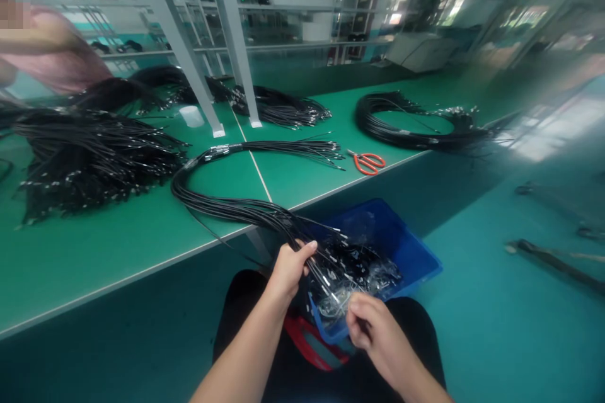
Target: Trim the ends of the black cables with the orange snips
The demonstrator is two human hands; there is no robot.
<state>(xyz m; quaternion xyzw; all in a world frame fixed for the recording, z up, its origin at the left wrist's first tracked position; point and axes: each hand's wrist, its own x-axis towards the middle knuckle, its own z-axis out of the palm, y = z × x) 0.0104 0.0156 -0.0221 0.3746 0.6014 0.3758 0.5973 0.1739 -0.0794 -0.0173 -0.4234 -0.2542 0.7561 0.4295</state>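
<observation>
My left hand (292, 267) is closed around a bundle of black cables (227, 206), which curves back over the table edge and lies on the green table. The silvery cable ends fan out past my thumb, above a blue bin (416, 258). Inside that bin lie clear plastic bags (385, 274) and small dark parts. To the right of the cable ends, my right hand (371, 324) is at the bin's near rim with fingers curled and pinched together. Whatever its fingertips hold, if anything, is too small to make out.
Orange-handled scissors (369, 162) lie near the edge of the green table (142, 239). A large cable pile (89, 157) lies at left, a coiled bundle (401, 132) at right. Grey shelf posts (236, 44) rise from the table. A person in a pink top (66, 50) is at far left.
</observation>
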